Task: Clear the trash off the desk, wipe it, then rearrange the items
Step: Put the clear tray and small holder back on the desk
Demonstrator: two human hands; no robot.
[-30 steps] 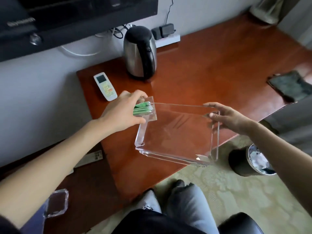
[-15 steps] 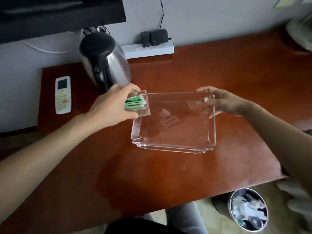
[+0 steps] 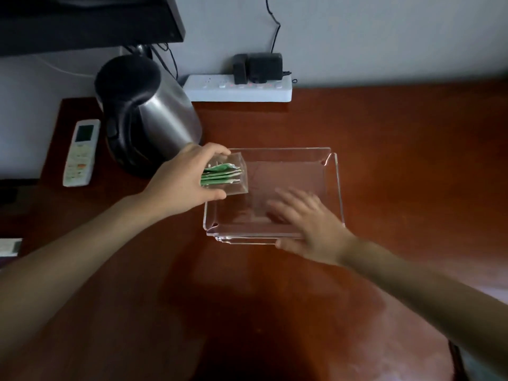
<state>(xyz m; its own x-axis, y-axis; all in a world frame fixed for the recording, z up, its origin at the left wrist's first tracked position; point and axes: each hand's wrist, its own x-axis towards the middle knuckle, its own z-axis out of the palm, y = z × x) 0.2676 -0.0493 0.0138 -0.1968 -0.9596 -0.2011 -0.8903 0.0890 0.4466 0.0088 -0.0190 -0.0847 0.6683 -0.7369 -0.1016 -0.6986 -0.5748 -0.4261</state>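
A clear acrylic tray (image 3: pixel 336 188) lies flat on the red-brown desk (image 3: pixel 275 312), just right of the kettle. My left hand (image 3: pixel 181 180) grips a small clear box (image 3: pixel 242 177) holding several green packets (image 3: pixel 221 174), at the tray's far left corner. My right hand (image 3: pixel 308 224) is blurred, its fingers spread and straight over the tray's near edge and floor; it holds nothing.
A steel kettle (image 3: pixel 148 114) with a black lid stands at the back left, close to my left hand. A white remote (image 3: pixel 81 152) lies left of it. A white power strip (image 3: pixel 239 88) with black plugs sits against the wall. A dark screen (image 3: pixel 82 20) hangs above.
My right hand let go of the tray's far right rim and moved to its near edge with fingers spread. The tray now rests on the desk beside the kettle. My left hand keeps the small box.
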